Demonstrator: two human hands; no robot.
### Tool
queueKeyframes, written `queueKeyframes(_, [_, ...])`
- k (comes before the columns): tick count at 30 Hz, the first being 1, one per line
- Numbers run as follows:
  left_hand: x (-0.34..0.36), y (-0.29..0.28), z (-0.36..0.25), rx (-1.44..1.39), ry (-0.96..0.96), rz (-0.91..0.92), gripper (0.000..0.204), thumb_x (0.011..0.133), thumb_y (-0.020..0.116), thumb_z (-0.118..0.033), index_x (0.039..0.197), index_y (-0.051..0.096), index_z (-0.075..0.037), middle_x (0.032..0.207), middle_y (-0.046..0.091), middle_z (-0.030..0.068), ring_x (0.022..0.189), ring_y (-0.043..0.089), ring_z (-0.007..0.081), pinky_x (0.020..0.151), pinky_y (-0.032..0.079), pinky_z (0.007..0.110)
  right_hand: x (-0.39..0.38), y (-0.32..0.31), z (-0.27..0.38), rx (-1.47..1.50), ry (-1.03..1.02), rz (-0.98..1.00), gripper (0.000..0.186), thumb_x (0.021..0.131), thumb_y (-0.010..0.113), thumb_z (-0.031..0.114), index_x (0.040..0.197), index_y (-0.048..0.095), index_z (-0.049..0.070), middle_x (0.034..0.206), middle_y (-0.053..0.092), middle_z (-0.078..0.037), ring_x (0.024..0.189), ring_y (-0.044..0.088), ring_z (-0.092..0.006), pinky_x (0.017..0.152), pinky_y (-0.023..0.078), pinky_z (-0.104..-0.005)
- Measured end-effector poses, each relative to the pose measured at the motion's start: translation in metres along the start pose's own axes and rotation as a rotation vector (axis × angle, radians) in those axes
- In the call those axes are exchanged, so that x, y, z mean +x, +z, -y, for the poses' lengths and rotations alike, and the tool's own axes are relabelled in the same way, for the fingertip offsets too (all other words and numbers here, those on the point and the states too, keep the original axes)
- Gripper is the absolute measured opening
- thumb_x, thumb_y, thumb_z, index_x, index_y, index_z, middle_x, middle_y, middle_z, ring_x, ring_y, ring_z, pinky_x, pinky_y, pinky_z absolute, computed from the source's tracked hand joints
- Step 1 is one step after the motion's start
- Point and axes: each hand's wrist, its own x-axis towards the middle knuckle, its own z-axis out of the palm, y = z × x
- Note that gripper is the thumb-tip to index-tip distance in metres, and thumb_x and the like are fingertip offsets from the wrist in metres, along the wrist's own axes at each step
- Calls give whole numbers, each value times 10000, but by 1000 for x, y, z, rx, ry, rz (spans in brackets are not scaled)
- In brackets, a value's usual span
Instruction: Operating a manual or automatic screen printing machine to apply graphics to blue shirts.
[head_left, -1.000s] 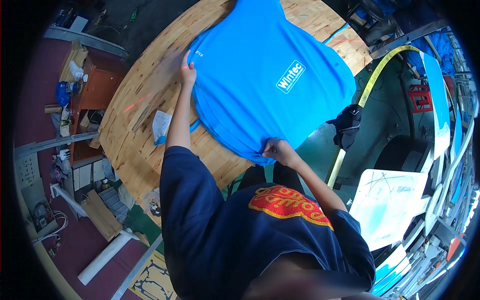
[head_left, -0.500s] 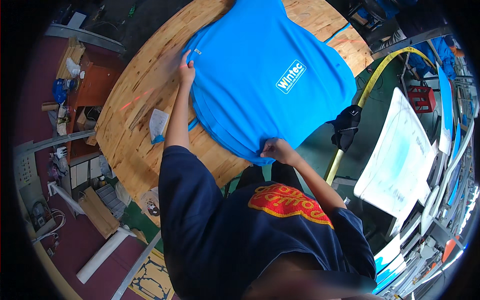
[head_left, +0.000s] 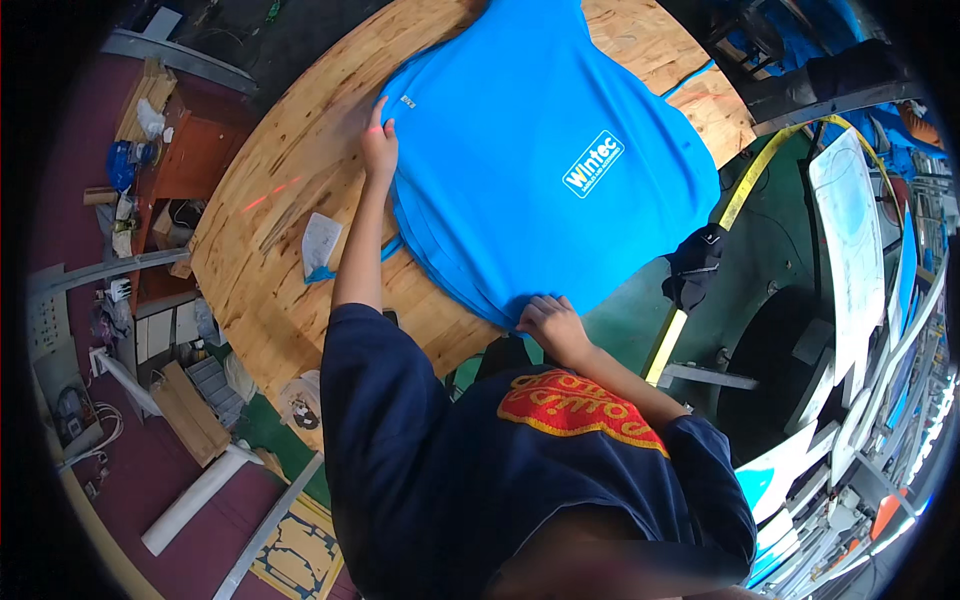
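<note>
Blue fabric (head_left: 530, 170), layered along its left and near edges and bearing a white printed logo, lies on a curved wooden table (head_left: 270, 230). My left hand (head_left: 380, 135) is at the fabric's left edge, index finger stretched out and thumb apart. My right hand (head_left: 550, 325) has its fingers curled on the fabric's near edge, pinching it. A pale paper slip (head_left: 322, 242) with a blue piece at its lower end lies left of my left forearm, near a blue strap (head_left: 390, 245).
At the right are a yellow band (head_left: 750, 170) carrying a black cloth item (head_left: 692, 265), and white and blue boards (head_left: 845, 250) with metal frames. At the left stand an orange cabinet (head_left: 190, 140), cardboard (head_left: 190, 410) and a white roll (head_left: 195, 500).
My right hand has moved down and slightly left along the near edge, its fingers still curled. My left hand stays at the left edge. The view has shifted slightly.
</note>
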Motion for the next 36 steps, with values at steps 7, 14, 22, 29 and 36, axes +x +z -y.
queueKeyframes(7, [-105,-30,-60,-188,-333,48,139,893,627,-155,952,599,-31,803,622,104,700,596,240,664,484,363,2,-36,-12,28,-1,28,144,795,687,194,851,586,108,839,594,-49,897,604,-213,761,432,-368])
queueKeyframes(14, [-170,-49,-126,214,-368,167,260,856,679,-278,873,584,-36,745,609,86,696,613,260,652,483,380,10,-157,-194,-88,526,-809,114,887,611,97,987,617,43,865,620,-115,730,607,-255,679,475,-391])
queueKeyframes(22, [-193,-44,-86,20,-482,155,166,901,616,-155,883,535,-12,714,555,98,619,557,217,603,472,358,8,-177,-277,14,846,-791,296,922,591,362,983,645,77,779,654,-100,706,641,-276,650,482,-399])
queueKeyframes(29, [-204,-44,-85,-353,-877,93,326,935,621,-217,1162,453,-55,914,576,99,679,557,110,455,455,224,32,-205,-294,20,861,-574,361,814,698,445,902,704,95,824,713,-83,739,687,-234,682,516,-363])
queueKeyframes(36, [-211,-70,-99,-1,-661,270,455,863,672,-95,1259,452,-58,904,566,66,806,555,168,643,462,328,37,-200,-340,255,689,-769,194,894,615,222,935,555,42,816,661,-141,721,653,-277,654,500,-393])
